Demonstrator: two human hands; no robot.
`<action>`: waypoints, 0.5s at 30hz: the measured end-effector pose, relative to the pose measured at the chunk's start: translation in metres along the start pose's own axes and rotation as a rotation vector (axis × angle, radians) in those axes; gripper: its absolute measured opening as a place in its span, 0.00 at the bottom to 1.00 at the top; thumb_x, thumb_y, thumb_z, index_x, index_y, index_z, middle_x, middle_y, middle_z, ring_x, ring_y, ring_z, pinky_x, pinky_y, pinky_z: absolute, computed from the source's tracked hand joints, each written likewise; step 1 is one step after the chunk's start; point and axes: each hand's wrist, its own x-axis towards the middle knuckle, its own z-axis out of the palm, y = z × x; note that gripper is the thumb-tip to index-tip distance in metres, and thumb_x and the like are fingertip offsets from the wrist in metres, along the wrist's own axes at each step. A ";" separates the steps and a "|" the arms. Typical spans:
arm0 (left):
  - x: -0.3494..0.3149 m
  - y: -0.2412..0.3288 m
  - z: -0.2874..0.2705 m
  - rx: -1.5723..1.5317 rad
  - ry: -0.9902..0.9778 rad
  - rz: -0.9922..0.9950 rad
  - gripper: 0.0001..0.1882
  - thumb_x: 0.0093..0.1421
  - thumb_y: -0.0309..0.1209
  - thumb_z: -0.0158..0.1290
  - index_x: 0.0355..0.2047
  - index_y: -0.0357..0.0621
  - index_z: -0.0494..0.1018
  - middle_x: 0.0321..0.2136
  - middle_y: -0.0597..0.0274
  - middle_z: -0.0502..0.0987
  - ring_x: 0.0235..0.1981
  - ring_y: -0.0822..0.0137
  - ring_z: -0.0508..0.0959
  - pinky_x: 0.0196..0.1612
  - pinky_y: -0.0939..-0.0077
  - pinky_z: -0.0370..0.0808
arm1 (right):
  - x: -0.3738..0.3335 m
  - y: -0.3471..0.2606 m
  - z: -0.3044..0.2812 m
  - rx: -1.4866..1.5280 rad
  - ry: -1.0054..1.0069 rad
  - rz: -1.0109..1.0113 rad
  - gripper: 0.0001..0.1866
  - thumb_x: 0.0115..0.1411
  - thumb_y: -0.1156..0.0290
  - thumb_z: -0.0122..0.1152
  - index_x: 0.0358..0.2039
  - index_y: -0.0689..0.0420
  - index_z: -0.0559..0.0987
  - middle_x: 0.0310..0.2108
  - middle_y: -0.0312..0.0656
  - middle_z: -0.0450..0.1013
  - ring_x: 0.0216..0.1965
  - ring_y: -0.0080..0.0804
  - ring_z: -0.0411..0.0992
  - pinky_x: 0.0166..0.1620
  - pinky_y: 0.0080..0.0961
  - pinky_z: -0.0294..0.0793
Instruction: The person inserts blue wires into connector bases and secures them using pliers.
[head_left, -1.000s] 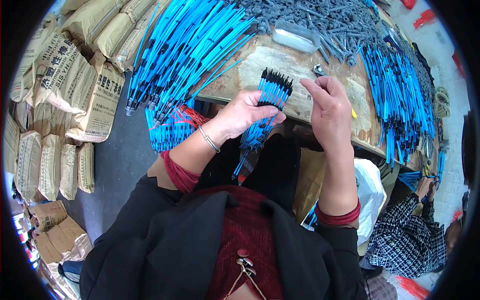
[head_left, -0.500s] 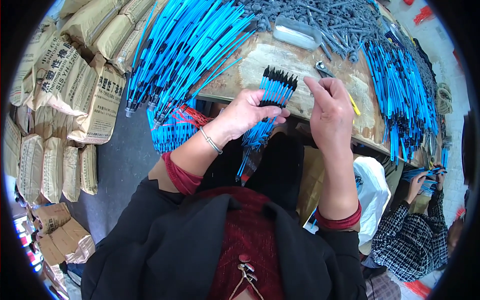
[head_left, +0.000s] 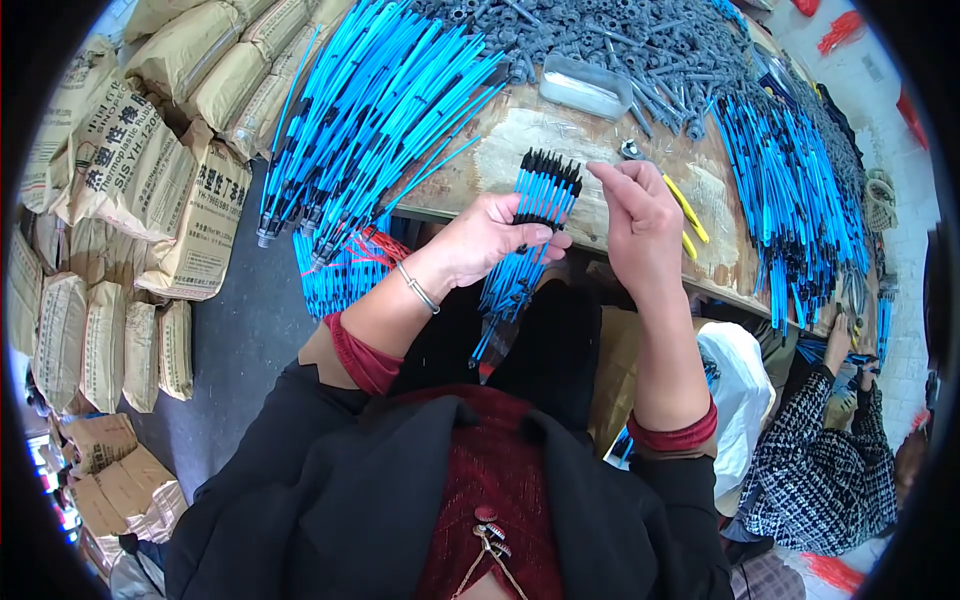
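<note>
My left hand (head_left: 490,238) is closed around a flat row of thin blue tubes with black pointed ends (head_left: 545,196). The black tips stick up above its thumb, and the tubes' lower ends hang down over my lap. Just right of the tips is my right hand (head_left: 648,215), its fingers bent and the fingertips drawn together. Whether anything small is between them cannot be made out. Behind that hand, pliers with yellow handles (head_left: 687,212) lie on the worn wooden table (head_left: 525,135), partly hidden by it.
A large pile of blue tubes (head_left: 390,110) overhangs the table's left; another pile (head_left: 795,190) lies right. Grey plastic parts (head_left: 650,45) and a clear tray (head_left: 585,88) are at the back. Paper sacks (head_left: 150,190) stand left. A co-worker's checked sleeve (head_left: 800,410) shows at right.
My right hand stays close to the black tips, its fingers slightly shifted. The view has moved a little, and more of the pliers' yellow handles shows. The co-worker's hands have moved.
</note>
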 end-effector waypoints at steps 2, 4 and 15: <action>-0.001 0.002 0.001 0.002 -0.013 -0.016 0.12 0.57 0.20 0.49 0.42 0.37 0.70 0.36 0.54 0.76 0.38 0.63 0.77 0.42 0.71 0.76 | 0.001 0.001 -0.001 -0.023 0.002 -0.028 0.10 0.51 0.83 0.54 0.34 0.58 0.78 0.26 0.43 0.69 0.28 0.37 0.70 0.31 0.27 0.69; -0.001 0.000 0.000 0.004 -0.020 -0.009 0.12 0.57 0.20 0.49 0.42 0.37 0.70 0.36 0.54 0.76 0.38 0.63 0.77 0.42 0.70 0.76 | 0.001 0.004 -0.001 -0.091 0.000 -0.116 0.10 0.53 0.83 0.53 0.35 0.59 0.78 0.25 0.41 0.68 0.27 0.32 0.68 0.31 0.23 0.67; 0.000 0.001 -0.004 0.002 -0.055 0.006 0.13 0.58 0.22 0.49 0.44 0.38 0.70 0.36 0.54 0.76 0.39 0.63 0.77 0.43 0.70 0.75 | 0.005 0.001 0.003 -0.009 -0.017 -0.096 0.09 0.54 0.82 0.52 0.36 0.61 0.76 0.26 0.42 0.68 0.27 0.31 0.68 0.31 0.22 0.66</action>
